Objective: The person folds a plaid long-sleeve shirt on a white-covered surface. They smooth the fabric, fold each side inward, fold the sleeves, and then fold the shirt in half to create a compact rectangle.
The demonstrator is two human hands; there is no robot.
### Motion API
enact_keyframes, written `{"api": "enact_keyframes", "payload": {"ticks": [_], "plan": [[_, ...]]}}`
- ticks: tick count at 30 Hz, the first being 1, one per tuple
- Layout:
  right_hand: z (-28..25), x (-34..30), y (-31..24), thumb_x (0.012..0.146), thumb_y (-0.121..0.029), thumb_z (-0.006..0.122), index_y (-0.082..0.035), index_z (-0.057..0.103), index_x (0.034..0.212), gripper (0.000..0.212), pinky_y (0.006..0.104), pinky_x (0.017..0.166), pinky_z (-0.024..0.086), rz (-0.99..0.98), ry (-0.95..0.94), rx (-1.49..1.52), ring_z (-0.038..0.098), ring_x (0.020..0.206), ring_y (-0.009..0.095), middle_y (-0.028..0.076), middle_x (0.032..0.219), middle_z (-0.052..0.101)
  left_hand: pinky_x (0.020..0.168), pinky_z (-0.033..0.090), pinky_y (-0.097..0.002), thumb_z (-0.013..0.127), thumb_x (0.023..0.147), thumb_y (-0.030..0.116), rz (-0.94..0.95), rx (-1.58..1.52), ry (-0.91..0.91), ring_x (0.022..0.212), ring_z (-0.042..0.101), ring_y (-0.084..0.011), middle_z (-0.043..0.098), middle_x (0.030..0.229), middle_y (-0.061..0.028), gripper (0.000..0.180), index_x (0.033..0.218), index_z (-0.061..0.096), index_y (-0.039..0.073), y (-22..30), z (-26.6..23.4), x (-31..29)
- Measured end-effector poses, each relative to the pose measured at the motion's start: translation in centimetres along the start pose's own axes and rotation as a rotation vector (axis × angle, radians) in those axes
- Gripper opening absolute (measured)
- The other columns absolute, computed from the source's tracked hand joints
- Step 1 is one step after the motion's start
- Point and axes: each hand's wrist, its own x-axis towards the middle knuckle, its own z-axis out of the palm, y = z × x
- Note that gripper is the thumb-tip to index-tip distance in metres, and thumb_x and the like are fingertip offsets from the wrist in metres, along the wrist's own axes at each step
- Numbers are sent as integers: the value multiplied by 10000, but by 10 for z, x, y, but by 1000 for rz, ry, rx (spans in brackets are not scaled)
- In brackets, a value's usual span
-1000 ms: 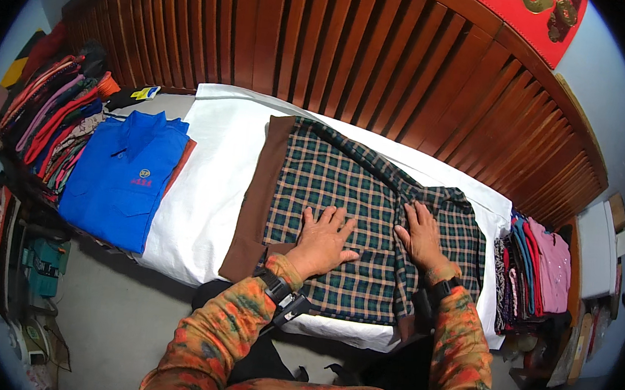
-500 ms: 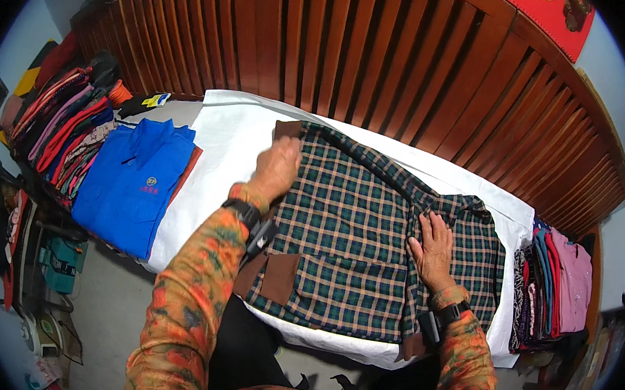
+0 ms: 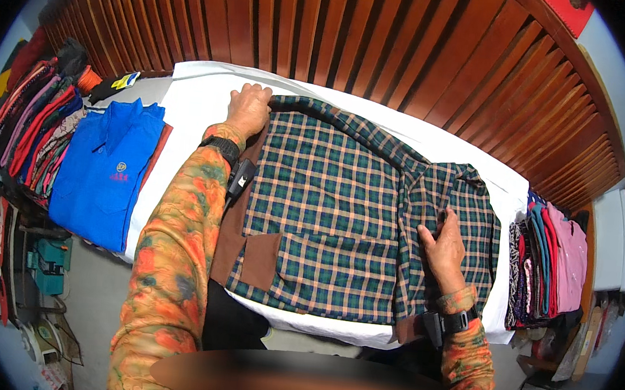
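Observation:
A green-and-tan plaid shirt (image 3: 325,218) with brown trim lies spread on a white sheet (image 3: 196,81). Its sleeves are folded in, one along the far edge; a brown cuff (image 3: 260,260) rests near the hem. At the far left corner of the brown hem, my left hand (image 3: 249,109) has its fingers curled over the fabric, gripping it. My right hand (image 3: 445,251) is at the shirt's right part, fingers pointing away and thumb held apart, with nothing in it. Whether its palm touches the cloth is hard to tell.
Left of the sheet lies a folded blue polo shirt (image 3: 103,169), beside a row of folded clothes (image 3: 36,126). More folded clothes (image 3: 556,261) stand at the right end. A slatted wooden headboard (image 3: 356,35) rises along the far side. A teal box (image 3: 48,265) is low at left.
My left hand has moved away from me and left to the hem's far corner, and the brown hem now shows straighter. My right hand has shifted slightly, its fingers less spread.

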Motion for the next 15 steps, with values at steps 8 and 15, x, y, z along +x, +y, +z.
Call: {"api": "enact_keyframes", "payload": {"ticks": [8, 15], "plan": [[-7, 6, 22, 860, -150, 732, 0, 573, 864, 218, 422, 667, 486, -29, 34, 361, 577, 664, 315, 125, 702, 564, 931, 385, -515, 628, 870, 54, 13, -23, 169, 1109, 545, -306, 624, 1110, -90, 215, 1084, 626, 67, -8, -10, -29], [-35, -20, 68, 1005, -119, 580, -34, 526, 785, 242, 241, 622, 357, 115, 94, 871, 382, 696, 55, -47, 730, 438, 933, 383, -473, 628, 818, 25, -7, -76, 230, 1092, 544, -309, 608, 1059, -92, 218, 1030, 596, 67, -18, -14, -59]]}}
